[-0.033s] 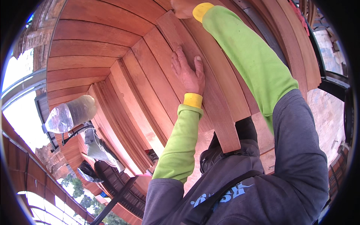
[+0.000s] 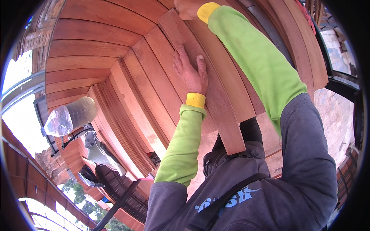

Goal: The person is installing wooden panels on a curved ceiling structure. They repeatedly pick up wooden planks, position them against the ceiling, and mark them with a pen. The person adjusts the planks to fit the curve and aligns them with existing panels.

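A reddish-brown wooden plank (image 2: pixel 221 104) lies lengthwise in front of me, its near end reaching my waist. My left hand (image 2: pixel 191 73) rests on it, fingers stretched forward and thumb apart, palm down. Up at the top edge, my right hand (image 2: pixel 186 9) is beside the plank's far end; its fingers are cut off or hidden, so its grip does not show. Under my right arm lies a lighter plank (image 2: pixel 227 82), alongside the first one. Yellow cuffs and green sleeves cover both forearms.
More planks (image 2: pixel 154 71) lie side by side to the left, with a stack of thin boards (image 2: pixel 121 123) beyond. Crosswise boards (image 2: pixel 92 32) fill the far left. A cloudy plastic bottle (image 2: pixel 73 115) and a grey cloth (image 2: pixel 100 152) are at left. Curved boards (image 2: pixel 298 42) stand at right.
The whole view has shifted very slightly, so hands and planks appear a little farther left. Both hands keep their places relative to the plank.
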The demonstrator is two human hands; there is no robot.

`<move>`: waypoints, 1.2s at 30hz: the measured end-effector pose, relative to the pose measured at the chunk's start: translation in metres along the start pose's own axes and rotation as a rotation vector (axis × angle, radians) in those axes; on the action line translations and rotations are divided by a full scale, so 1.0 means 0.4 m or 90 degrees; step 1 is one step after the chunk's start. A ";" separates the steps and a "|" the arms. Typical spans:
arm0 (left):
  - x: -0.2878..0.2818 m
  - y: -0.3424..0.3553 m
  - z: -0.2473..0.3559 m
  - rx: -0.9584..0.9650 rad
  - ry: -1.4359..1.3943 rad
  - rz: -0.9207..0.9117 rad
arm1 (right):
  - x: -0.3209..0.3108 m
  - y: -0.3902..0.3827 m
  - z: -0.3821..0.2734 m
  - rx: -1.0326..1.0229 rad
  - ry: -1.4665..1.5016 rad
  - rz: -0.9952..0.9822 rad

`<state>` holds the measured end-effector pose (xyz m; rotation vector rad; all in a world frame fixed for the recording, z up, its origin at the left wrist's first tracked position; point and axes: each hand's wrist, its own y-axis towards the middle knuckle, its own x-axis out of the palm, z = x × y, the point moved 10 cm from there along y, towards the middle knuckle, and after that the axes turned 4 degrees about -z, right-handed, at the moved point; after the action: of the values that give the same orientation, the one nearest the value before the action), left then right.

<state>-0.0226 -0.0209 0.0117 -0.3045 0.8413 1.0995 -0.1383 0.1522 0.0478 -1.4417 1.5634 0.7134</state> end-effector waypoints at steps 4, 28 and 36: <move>-0.002 -0.004 -0.013 0.005 0.002 0.022 | 0.048 -0.256 -0.057 -0.042 -0.022 -0.095; -0.186 -0.146 -0.146 -0.056 0.059 0.067 | 0.397 -1.127 -0.020 0.234 0.800 0.123; -0.230 -0.313 -0.096 -0.156 -0.601 0.043 | 0.045 -1.131 -0.334 0.151 0.890 0.124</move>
<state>0.0522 -0.1610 0.0309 0.0623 -0.1243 1.2371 0.2757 -0.0464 0.1581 -1.6638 2.6868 -0.5936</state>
